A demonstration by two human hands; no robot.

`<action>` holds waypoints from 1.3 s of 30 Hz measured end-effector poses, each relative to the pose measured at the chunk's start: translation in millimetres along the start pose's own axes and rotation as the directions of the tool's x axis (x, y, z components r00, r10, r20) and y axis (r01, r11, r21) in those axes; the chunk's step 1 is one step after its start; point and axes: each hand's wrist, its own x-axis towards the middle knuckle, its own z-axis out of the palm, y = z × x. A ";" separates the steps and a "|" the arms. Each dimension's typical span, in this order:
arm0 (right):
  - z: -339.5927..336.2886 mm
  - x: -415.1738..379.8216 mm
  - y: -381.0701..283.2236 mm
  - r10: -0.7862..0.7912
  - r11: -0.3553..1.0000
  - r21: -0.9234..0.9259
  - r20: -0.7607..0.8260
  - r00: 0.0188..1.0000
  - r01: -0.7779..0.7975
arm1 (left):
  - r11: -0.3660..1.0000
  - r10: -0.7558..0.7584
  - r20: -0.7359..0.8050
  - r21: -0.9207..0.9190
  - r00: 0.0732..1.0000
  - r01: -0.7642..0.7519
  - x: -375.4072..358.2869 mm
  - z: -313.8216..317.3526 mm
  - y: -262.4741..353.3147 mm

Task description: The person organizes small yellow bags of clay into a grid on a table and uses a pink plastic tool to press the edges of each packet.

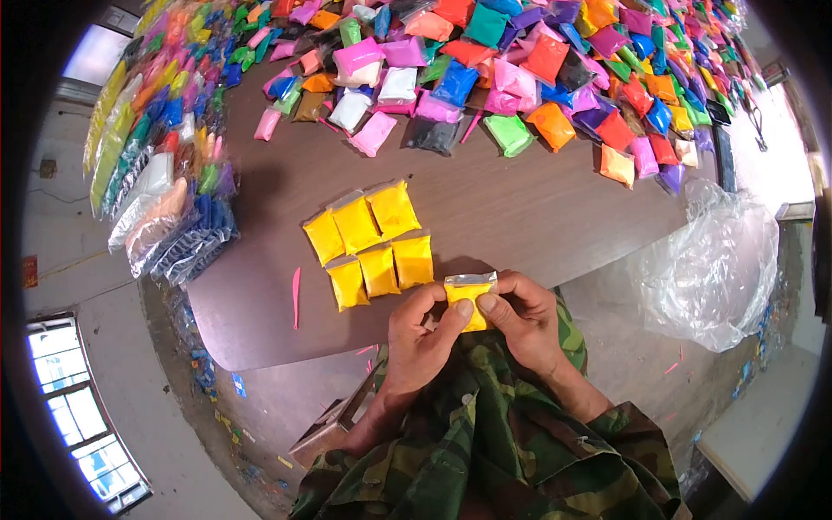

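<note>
Between my two hands is a small clear bag of yellow clay-like material (472,314), its zip-type top strip facing away from me. My left hand (422,334) pinches its left side, with the thumb pressed on the front. On the right side, my right hand (527,322) grips it the same way, and both thumbs nearly meet at the middle. Just beyond my left hand, several similar yellow bags (379,270) lie flat on the brown table (520,217) in two slanted rows. A thin pink plastic tool (296,298) rests to their left.
A wide heap of small packets in many colours (511,78) covers the far side of the table. Larger packed bags (169,208) are stacked at the left edge. Crumpled clear plastic (711,269) hangs by the right edge. Small scraps lie on the floor.
</note>
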 end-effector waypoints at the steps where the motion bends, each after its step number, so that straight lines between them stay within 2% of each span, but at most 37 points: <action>1: 0.7 0.1 -0.5 0.016 1.000 -0.013 0.008 1.000 -0.016 | 1.000 0.007 -0.013 0.018 1.000 -0.006 -0.6 -1.6 -2.8; 6: 6.6 -0.9 -0.1 0.076 0.997 0.003 0.005 0.997 -0.076 | 0.991 0.082 -0.023 0.107 0.996 -0.079 -0.1 -8.2 -18.3; 9: 5.5 -1.2 1.8 0.045 0.999 0.007 0.012 0.999 -0.045 | 0.991 0.033 0.023 0.130 0.999 -0.036 -1.0 -10.5 -11.8; 15: 1.1 -0.2 2.2 -0.006 1.000 0.023 0.007 1.000 0.006 | 0.998 0.006 -0.083 -0.060 0.997 -0.011 -2.5 2.8 -2.4; 18: 2.8 1.4 2.0 -0.052 0.999 0.003 0.025 0.998 0.052 | 0.991 0.044 -0.028 0.127 0.999 -0.040 -3.9 -9.2 -6.4; 22: 5.2 2.7 2.3 -0.081 0.996 -0.036 0.050 0.995 0.083 | 0.981 0.111 -0.064 0.168 0.992 -0.099 -4.6 -11.7 -12.6; 27: 8.4 -0.6 -2.3 0.036 0.999 0.001 0.034 0.999 -0.036 | 0.973 0.181 -0.090 0.165 0.979 -0.164 -4.7 -13.6 -9.4; 30: 5.2 -1.0 -1.7 0.028 1.000 -0.001 0.024 0.999 -0.028 | 0.975 0.142 -0.043 0.179 0.989 -0.132 -6.0 -15.4 -12.2; 33: 0.3 -1.2 3.3 -0.041 0.999 -0.023 0.009 0.999 0.041 | 0.993 0.050 -0.030 0.109 0.998 -0.046 -7.6 -11.8 -8.8; 36: -1.1 -1.4 3.9 -0.078 0.997 -0.023 -0.004 0.997 0.078 | 0.998 -0.016 -0.099 -0.064 0.995 0.009 -8.3 0.3 -0.3; 39: 0.7 -1.0 2.6 -0.060 0.998 -0.037 0.003 0.998 0.060 | 1.000 0.003 -0.044 -0.017 0.999 -0.004 -8.2 -8.3 -5.8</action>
